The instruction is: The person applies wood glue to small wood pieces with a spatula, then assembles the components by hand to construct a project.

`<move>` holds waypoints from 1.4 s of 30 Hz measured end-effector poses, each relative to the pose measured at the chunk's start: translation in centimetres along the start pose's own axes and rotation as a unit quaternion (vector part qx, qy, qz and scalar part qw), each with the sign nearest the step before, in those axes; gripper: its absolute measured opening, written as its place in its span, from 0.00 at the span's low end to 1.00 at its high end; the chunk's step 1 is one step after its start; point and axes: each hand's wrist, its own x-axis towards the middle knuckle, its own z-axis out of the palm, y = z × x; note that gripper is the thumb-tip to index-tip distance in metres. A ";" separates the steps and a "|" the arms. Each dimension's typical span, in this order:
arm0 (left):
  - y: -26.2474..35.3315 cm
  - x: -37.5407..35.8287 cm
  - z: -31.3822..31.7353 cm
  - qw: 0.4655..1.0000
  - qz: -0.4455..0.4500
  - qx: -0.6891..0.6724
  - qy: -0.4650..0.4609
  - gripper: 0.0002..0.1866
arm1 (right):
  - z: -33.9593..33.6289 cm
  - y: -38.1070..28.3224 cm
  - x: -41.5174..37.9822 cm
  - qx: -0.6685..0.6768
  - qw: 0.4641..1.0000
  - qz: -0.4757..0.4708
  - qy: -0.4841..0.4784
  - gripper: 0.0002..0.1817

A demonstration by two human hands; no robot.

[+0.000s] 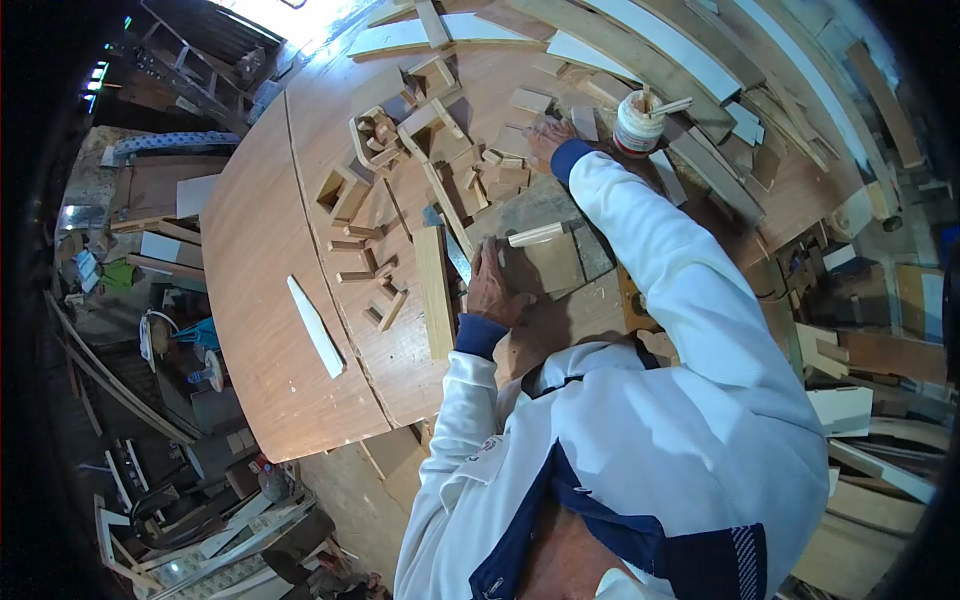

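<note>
My left hand [493, 290] lies on the table with its fingers stretched forward and its thumb spread. Its fingertips are beside the near end of a thin wooden strip [448, 208]. Just left of it are a thicker wooden plank [434, 290] and a metal blade-like strip [458, 258]. To its right a square wooden board [552, 266] bears a short pale stick [536, 235]. Farther out, my right hand [548, 142] reaches down among small wood blocks [531, 101] with fingers bent; what is under them is hidden. A white glue tub [640, 122] with sticks in it stands right of that hand.
Box-shaped wooden pieces [343, 193] and small joined blocks [382, 310] are spread over the round brown table [250, 300]. A white pointed strip [315, 327] lies at left. Long boards [670, 45] line the far right edge. Scrap wood crowds the floor.
</note>
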 end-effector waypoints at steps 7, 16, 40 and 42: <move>0.6 0.3 -0.1 0.999 0.002 0.026 -0.021 0.58 | -0.2 0.7 -0.9 0.065 0.982 -0.004 0.179 0.31; -0.5 0.4 0.3 0.998 0.044 0.044 -0.015 0.57 | 0.0 -0.8 -14.3 0.433 0.838 -0.003 0.333 0.17; 0.0 0.6 0.5 0.996 0.072 0.049 0.015 0.50 | 4.9 -6.9 -23.2 0.137 0.951 0.067 0.269 0.17; 0.4 0.7 0.3 0.997 0.065 0.040 0.021 0.48 | 5.3 -7.1 -23.0 0.112 0.946 0.083 0.291 0.17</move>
